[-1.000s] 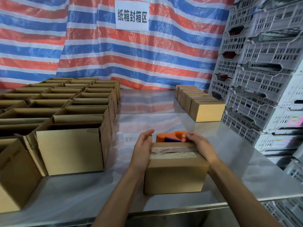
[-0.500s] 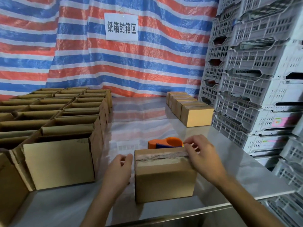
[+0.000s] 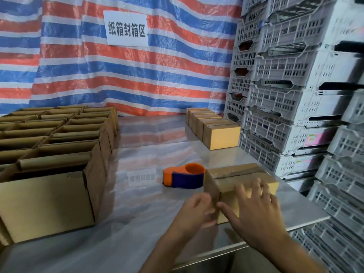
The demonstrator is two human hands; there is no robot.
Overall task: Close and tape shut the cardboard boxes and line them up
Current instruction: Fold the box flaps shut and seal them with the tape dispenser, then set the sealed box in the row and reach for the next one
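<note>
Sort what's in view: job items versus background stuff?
Job: taped box, tape dispenser, open boxes, sealed row.
Background: stacked crates, wall sign, striped tarp.

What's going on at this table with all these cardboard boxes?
A person is sealing boxes by hand. Both hands are on a small taped box at the front right of the table: the right hand spread over it, the left hand against its left side. The tape dispenser lies beside it, untouched. A row of closed boxes stands at the far right; open boxes wait on the left.
</note>
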